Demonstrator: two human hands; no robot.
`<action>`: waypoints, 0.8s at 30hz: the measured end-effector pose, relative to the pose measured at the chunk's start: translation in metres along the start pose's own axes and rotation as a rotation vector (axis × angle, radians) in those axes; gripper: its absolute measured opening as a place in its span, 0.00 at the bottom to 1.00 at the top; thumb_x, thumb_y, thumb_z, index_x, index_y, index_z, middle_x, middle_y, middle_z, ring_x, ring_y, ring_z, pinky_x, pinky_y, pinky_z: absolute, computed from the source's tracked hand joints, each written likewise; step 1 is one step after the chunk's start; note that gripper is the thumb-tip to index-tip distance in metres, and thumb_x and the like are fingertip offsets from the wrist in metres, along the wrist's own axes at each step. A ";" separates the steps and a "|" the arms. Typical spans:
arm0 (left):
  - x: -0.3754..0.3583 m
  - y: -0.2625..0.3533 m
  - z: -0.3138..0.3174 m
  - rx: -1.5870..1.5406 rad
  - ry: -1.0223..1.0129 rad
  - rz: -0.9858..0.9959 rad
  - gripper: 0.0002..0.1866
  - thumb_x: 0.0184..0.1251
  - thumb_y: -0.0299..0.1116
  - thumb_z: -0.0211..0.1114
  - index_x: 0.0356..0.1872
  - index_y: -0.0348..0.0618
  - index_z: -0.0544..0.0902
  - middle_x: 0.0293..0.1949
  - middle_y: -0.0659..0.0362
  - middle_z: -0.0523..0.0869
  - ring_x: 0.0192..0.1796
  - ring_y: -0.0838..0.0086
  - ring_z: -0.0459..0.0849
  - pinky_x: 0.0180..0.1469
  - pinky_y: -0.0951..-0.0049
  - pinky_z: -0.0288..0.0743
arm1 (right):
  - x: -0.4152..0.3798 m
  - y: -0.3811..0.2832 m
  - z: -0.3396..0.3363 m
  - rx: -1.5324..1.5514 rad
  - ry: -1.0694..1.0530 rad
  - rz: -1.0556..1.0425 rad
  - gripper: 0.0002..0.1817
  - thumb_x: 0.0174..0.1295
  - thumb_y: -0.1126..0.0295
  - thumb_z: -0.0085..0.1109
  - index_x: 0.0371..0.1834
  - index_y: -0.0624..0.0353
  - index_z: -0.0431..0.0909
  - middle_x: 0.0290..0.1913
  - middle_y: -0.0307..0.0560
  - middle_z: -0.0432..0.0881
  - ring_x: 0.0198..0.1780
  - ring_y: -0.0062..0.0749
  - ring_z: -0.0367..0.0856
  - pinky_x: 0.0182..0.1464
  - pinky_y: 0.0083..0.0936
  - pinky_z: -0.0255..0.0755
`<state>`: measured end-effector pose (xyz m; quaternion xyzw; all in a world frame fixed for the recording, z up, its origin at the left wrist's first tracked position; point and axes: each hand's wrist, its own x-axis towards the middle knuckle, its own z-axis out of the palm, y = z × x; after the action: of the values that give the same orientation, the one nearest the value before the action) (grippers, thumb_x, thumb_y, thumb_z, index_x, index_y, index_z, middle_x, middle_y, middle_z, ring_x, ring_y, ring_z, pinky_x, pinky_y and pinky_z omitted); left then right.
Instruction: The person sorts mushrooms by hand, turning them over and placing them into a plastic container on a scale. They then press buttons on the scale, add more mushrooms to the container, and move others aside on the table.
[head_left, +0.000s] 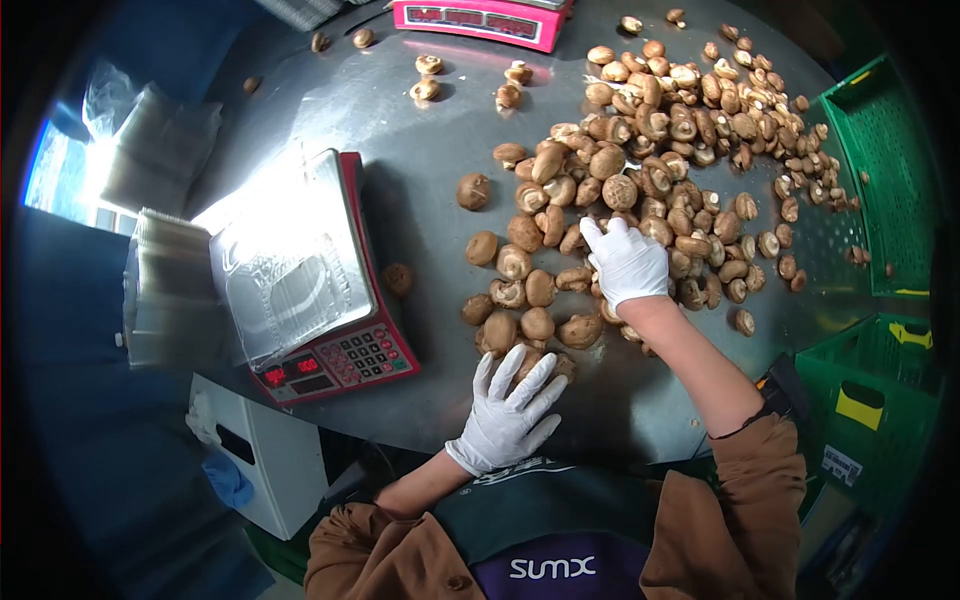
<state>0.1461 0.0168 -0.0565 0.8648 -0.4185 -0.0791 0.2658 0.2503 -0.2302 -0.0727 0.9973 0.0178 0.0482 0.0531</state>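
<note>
My left hand [508, 410], in a white glove, lies with its fingers spread over brown mushrooms [538, 323] at the near side of the pile. Part of the mushrooms under those fingers is hidden. Further into the heap, my right hand [630, 264] also wears a white glove. Its fingers are curled, with the fingertips around a mushroom that is mostly hidden among the others. Around both hands lie loose mushrooms, some cap up and some with stems showing. To the left of the pile stands a red scale [380, 345] with a clear plastic tray [305, 290] on its metal plate.
A second, pink scale [480, 22] stands at the far edge of the metal table [440, 150]. Stacked clear trays [170, 290] are at the left. Green crates [880, 150] border the right side. A white bin [265, 455] stands below the table's left edge.
</note>
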 end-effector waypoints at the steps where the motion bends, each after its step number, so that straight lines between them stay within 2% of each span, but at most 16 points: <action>1: -0.008 -0.003 0.007 -0.008 0.043 -0.020 0.31 0.52 0.43 0.73 0.61 0.55 0.79 0.71 0.58 0.66 0.74 0.50 0.56 0.71 0.40 0.52 | 0.002 -0.002 0.002 -0.016 0.025 0.003 0.13 0.58 0.63 0.61 0.46 0.45 0.76 0.34 0.44 0.78 0.33 0.34 0.84 0.29 0.31 0.79; 2: -0.014 -0.004 0.014 0.009 0.095 -0.005 0.30 0.48 0.38 0.74 0.59 0.54 0.80 0.65 0.56 0.69 0.72 0.51 0.60 0.68 0.46 0.60 | 0.002 -0.005 0.003 -0.030 0.048 0.008 0.13 0.58 0.63 0.61 0.46 0.45 0.76 0.34 0.43 0.78 0.32 0.34 0.85 0.28 0.31 0.79; 5: -0.034 -0.009 0.034 -0.032 0.132 -0.015 0.29 0.47 0.36 0.74 0.57 0.53 0.82 0.60 0.57 0.70 0.70 0.53 0.62 0.68 0.46 0.60 | 0.007 -0.004 0.006 -0.034 0.044 0.037 0.15 0.60 0.67 0.57 0.51 0.45 0.76 0.32 0.43 0.79 0.30 0.37 0.85 0.28 0.32 0.79; 6: -0.033 -0.010 0.030 -0.038 0.156 -0.012 0.29 0.47 0.35 0.74 0.56 0.53 0.82 0.58 0.57 0.71 0.68 0.54 0.63 0.66 0.47 0.62 | 0.009 -0.004 0.006 -0.023 -0.036 0.056 0.18 0.60 0.71 0.55 0.55 0.44 0.76 0.33 0.44 0.81 0.31 0.38 0.85 0.30 0.34 0.79; 9: -0.033 -0.008 0.020 0.016 0.182 -0.027 0.29 0.47 0.34 0.74 0.57 0.53 0.82 0.58 0.57 0.71 0.69 0.55 0.63 0.65 0.50 0.65 | 0.006 -0.005 0.007 -0.003 -0.057 0.075 0.22 0.60 0.73 0.54 0.59 0.43 0.76 0.33 0.45 0.82 0.32 0.39 0.86 0.31 0.35 0.79; 10: -0.032 -0.005 0.012 0.019 0.193 -0.044 0.29 0.46 0.32 0.73 0.56 0.50 0.81 0.57 0.55 0.72 0.66 0.55 0.66 0.63 0.52 0.66 | 0.002 -0.007 0.005 -0.021 -0.033 0.066 0.22 0.61 0.72 0.53 0.60 0.43 0.75 0.33 0.45 0.82 0.33 0.40 0.86 0.32 0.37 0.79; 13: -0.031 -0.007 0.004 -0.070 0.360 -0.129 0.28 0.45 0.28 0.73 0.54 0.46 0.81 0.54 0.53 0.73 0.61 0.54 0.71 0.62 0.53 0.67 | -0.006 -0.002 0.007 0.063 0.031 0.128 0.21 0.61 0.70 0.54 0.59 0.40 0.75 0.33 0.45 0.82 0.33 0.41 0.86 0.32 0.39 0.79; 14: -0.028 -0.010 0.000 -0.107 0.408 -0.182 0.26 0.45 0.23 0.72 0.51 0.43 0.80 0.52 0.52 0.75 0.56 0.53 0.75 0.59 0.55 0.69 | -0.009 0.002 0.006 0.163 0.039 0.163 0.21 0.61 0.68 0.55 0.59 0.36 0.75 0.34 0.44 0.83 0.34 0.41 0.85 0.34 0.40 0.79; 15: -0.017 -0.013 -0.006 -0.080 0.512 -0.202 0.26 0.46 0.21 0.71 0.51 0.42 0.79 0.49 0.52 0.78 0.55 0.54 0.76 0.58 0.57 0.70 | -0.010 0.005 0.005 0.284 0.007 0.264 0.21 0.60 0.65 0.58 0.58 0.34 0.74 0.35 0.43 0.84 0.34 0.43 0.85 0.37 0.41 0.78; 17: 0.009 -0.026 -0.019 0.003 0.619 -0.193 0.26 0.49 0.23 0.71 0.53 0.43 0.78 0.47 0.53 0.80 0.54 0.56 0.77 0.57 0.57 0.70 | -0.009 0.008 -0.010 0.450 -0.141 0.372 0.22 0.60 0.65 0.60 0.59 0.35 0.73 0.37 0.43 0.85 0.35 0.44 0.84 0.38 0.41 0.78; 19: 0.044 -0.033 -0.031 0.037 0.597 -0.297 0.24 0.52 0.27 0.71 0.53 0.44 0.78 0.45 0.53 0.81 0.53 0.58 0.78 0.54 0.56 0.70 | -0.014 0.007 0.000 0.396 -0.143 0.338 0.21 0.60 0.63 0.63 0.58 0.39 0.72 0.38 0.45 0.84 0.37 0.47 0.84 0.40 0.42 0.78; 21: 0.066 -0.052 -0.022 0.080 0.300 -0.424 0.24 0.53 0.30 0.71 0.53 0.44 0.77 0.46 0.52 0.81 0.51 0.57 0.79 0.52 0.56 0.70 | -0.019 0.003 0.015 0.299 -0.064 0.297 0.19 0.59 0.61 0.65 0.53 0.40 0.73 0.36 0.45 0.84 0.37 0.48 0.84 0.41 0.42 0.77; 22: 0.074 -0.058 -0.016 0.100 0.150 -0.484 0.24 0.53 0.31 0.71 0.53 0.45 0.76 0.46 0.52 0.81 0.50 0.57 0.79 0.51 0.56 0.71 | -0.020 -0.004 0.009 0.253 -0.072 0.300 0.18 0.60 0.60 0.64 0.52 0.42 0.71 0.38 0.47 0.84 0.40 0.51 0.84 0.42 0.45 0.76; 24: 0.085 -0.070 -0.014 -0.016 0.111 -0.503 0.25 0.53 0.32 0.71 0.53 0.45 0.75 0.45 0.51 0.82 0.50 0.55 0.79 0.50 0.57 0.71 | -0.012 -0.005 -0.001 0.254 -0.264 0.372 0.20 0.62 0.62 0.61 0.56 0.43 0.69 0.40 0.50 0.85 0.42 0.52 0.84 0.43 0.46 0.77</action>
<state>0.2526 -0.0075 -0.0741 0.9426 -0.1742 -0.0985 0.2674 0.2383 -0.2259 -0.0731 0.9797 -0.1671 -0.0761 -0.0804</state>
